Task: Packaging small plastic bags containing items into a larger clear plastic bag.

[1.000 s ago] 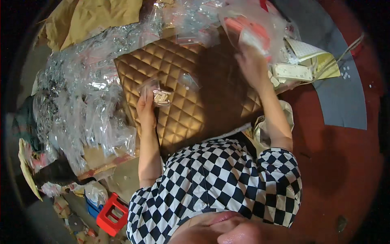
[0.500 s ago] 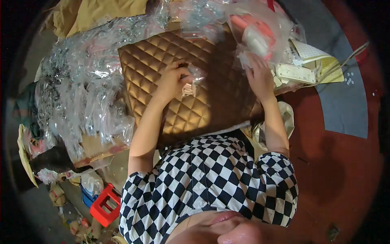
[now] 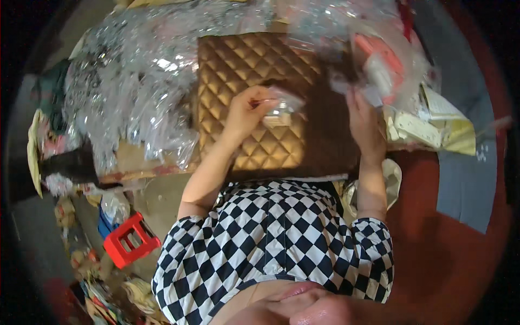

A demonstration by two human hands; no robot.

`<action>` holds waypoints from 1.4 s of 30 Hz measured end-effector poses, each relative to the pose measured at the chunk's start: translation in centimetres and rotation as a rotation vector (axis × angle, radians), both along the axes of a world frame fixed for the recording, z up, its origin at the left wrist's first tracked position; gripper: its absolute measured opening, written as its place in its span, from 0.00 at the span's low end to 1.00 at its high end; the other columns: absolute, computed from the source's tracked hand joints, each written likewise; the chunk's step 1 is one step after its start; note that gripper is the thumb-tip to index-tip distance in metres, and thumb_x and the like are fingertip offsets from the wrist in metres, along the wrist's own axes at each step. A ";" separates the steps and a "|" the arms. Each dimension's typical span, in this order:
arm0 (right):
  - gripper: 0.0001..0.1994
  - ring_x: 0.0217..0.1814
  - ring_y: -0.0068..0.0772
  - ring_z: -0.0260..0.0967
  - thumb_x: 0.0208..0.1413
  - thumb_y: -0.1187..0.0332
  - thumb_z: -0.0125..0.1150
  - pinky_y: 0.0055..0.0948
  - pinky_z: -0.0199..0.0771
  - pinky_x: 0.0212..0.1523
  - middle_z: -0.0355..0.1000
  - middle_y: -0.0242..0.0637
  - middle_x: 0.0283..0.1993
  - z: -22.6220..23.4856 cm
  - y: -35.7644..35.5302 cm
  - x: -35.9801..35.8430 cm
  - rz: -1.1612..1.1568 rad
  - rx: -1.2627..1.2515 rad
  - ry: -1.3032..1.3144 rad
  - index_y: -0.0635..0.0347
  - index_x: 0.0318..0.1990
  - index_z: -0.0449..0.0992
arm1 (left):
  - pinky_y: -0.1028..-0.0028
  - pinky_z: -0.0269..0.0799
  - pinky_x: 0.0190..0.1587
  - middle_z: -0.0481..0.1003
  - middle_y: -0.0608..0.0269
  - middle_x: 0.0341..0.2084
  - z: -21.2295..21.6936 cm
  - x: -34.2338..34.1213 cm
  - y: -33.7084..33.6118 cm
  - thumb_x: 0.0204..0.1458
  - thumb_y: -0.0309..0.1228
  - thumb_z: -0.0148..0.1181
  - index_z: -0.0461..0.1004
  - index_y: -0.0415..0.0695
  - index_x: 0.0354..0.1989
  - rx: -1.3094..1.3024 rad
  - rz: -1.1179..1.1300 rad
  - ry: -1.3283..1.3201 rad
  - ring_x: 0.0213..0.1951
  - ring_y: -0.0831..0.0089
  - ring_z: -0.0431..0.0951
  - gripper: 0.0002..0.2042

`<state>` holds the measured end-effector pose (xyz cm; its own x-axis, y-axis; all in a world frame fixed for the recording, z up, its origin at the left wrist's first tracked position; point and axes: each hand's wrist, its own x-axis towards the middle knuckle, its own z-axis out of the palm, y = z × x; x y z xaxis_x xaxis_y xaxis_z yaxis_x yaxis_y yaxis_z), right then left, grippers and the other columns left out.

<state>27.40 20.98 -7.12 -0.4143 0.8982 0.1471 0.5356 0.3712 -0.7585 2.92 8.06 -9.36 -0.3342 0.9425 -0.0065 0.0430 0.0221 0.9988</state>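
Observation:
Above a brown quilted cushion [image 3: 230, 59], my left hand [image 3: 245, 114] pinches the top of a small clear plastic bag [image 3: 280, 112]. Short pale pieces show at the bag's lower part; their exact kind is too small to tell. My right hand [image 3: 366, 127] is over the shaded right side of the cushion, fingers drawn together on a small clear plastic bag [image 3: 371, 96], which looks blurred. Just beyond that hand lies a large clear bag [image 3: 374, 67] with a coral-red and white thing inside.
Many shiny filled plastic bags [image 3: 135, 97] cover the table to the left and back. A white box-shaped piece [image 3: 420, 130] and yellow paper [image 3: 461, 135] lie at the right. A red plastic stool [image 3: 130, 241] stands on the floor at lower left.
The view has shifted, so the table sits farther right and straighter. My left hand still holds its small bag. My right hand has drawn slightly back from the large bag with a small bag.

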 end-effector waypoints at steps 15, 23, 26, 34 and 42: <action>0.18 0.48 0.25 0.70 0.64 0.62 0.57 0.27 0.67 0.53 0.75 0.33 0.47 -9.5 0.6 -4.5 0.190 -0.770 0.400 0.62 0.56 0.72 | 0.53 0.64 0.52 0.71 0.51 0.45 1.8 -12.3 -10.7 0.50 0.29 0.62 0.68 0.42 0.52 -0.107 0.690 1.440 0.49 0.48 0.69 0.20; 0.21 0.47 0.25 0.70 0.62 0.62 0.61 0.27 0.69 0.51 0.74 0.33 0.49 -9.3 -0.2 -5.2 0.152 -0.548 0.534 0.60 0.58 0.70 | 0.58 0.72 0.35 0.79 0.55 0.30 5.0 -18.1 -9.4 0.55 0.27 0.54 0.79 0.48 0.36 -0.325 0.648 1.503 0.34 0.53 0.78 0.06; 0.22 0.45 0.24 0.71 0.61 0.62 0.62 0.25 0.74 0.44 0.74 0.33 0.51 -8.8 -0.2 -4.9 0.149 -0.665 0.609 0.60 0.60 0.68 | 0.59 0.71 0.35 0.77 0.58 0.29 8.7 -17.2 -7.2 0.53 0.25 0.56 0.79 0.49 0.36 -0.049 0.597 1.659 0.34 0.54 0.76 0.07; 0.21 0.41 0.22 0.73 0.61 0.65 0.60 0.20 0.74 0.27 0.74 0.33 0.48 -8.4 0.0 -4.1 0.154 -0.679 0.682 0.57 0.60 0.67 | 0.68 0.69 0.29 0.74 0.66 0.27 13.0 -10.9 -3.2 0.42 0.28 0.63 0.79 0.51 0.35 0.472 0.203 1.768 0.30 0.66 0.73 0.09; 0.16 0.39 0.20 0.73 0.60 0.65 0.62 0.21 0.74 0.28 0.75 0.31 0.44 -6.7 1.4 -4.3 0.100 -0.665 0.684 0.59 0.53 0.71 | 0.65 0.71 0.29 0.77 0.64 0.31 3.3 -7.8 -3.3 0.49 0.32 0.66 0.77 0.48 0.35 -0.043 0.272 1.255 0.30 0.60 0.77 0.07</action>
